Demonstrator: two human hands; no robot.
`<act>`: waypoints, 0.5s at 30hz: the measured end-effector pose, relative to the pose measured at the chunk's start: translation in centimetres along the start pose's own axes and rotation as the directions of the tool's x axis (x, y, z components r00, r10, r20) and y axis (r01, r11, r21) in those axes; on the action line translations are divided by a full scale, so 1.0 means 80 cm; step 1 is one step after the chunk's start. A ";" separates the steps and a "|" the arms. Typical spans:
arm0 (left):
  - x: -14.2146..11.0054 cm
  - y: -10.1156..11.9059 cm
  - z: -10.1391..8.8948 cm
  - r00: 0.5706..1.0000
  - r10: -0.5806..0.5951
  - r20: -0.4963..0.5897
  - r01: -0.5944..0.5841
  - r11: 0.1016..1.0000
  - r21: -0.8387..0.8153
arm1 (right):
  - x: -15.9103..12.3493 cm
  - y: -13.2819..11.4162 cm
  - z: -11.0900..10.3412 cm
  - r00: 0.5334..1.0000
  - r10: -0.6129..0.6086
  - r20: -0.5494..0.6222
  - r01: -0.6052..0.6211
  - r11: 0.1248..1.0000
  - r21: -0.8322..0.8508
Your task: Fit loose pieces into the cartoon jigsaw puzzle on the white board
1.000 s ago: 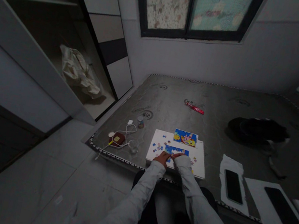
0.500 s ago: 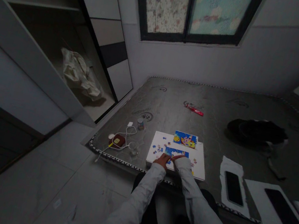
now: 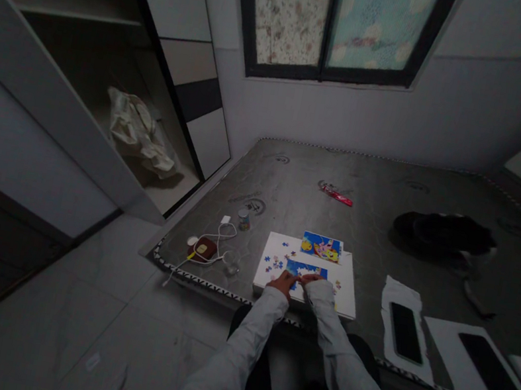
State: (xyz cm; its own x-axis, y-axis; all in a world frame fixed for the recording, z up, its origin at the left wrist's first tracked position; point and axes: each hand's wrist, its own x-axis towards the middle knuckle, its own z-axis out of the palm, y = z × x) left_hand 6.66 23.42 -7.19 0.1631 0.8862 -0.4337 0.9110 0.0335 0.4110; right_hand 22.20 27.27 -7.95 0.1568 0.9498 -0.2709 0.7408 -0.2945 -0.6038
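My left hand (image 3: 283,282) and my right hand (image 3: 311,279) meet over a partly assembled jigsaw puzzle (image 3: 295,266), mostly blue along its top. The fingers of both are drawn together at its lower part; whatever lies between the fingertips is too small to make out. Beneath is a white box (image 3: 347,298) serving as a flat surface. Loose puzzle pieces (image 3: 273,263) lie scattered to the left of my hands, and several more sit to the right. A colourful cartoon picture card (image 3: 322,247) rests at the box's far edge.
Left of the box are a small jar (image 3: 243,219), a brown square object (image 3: 204,249) and a white cable (image 3: 219,236). A red packet (image 3: 337,195) lies farther back on the mattress (image 3: 295,167). To the right are a dark bag (image 3: 445,234) and two phones, one nearer (image 3: 406,333).
My hands stay at the puzzle, with the right fingers shifted slightly and curled closer to the left. The whole view has tilted a little.
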 end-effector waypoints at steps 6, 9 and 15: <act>-0.001 0.007 -0.003 0.998 -0.024 0.062 0.021 0.999 0.050 | 0.022 -0.003 -0.014 0.998 0.063 0.016 -0.061 0.995 -0.075; 0.001 0.008 -0.002 0.997 -0.026 0.068 0.022 0.998 0.062 | 0.031 -0.010 -0.020 0.998 0.058 0.040 -0.052 0.987 -0.149; -0.001 0.009 -0.001 0.998 -0.040 0.053 0.036 0.997 0.070 | 0.026 -0.011 -0.023 0.999 0.021 0.025 -0.015 0.975 -0.221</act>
State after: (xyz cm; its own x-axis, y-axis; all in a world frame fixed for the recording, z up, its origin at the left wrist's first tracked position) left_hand 7.26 23.41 -6.78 0.1466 0.8586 -0.4913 0.9406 0.0327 0.3379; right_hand 23.08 29.67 -6.60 0.1562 0.9403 -0.3023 0.8644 -0.2782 -0.4189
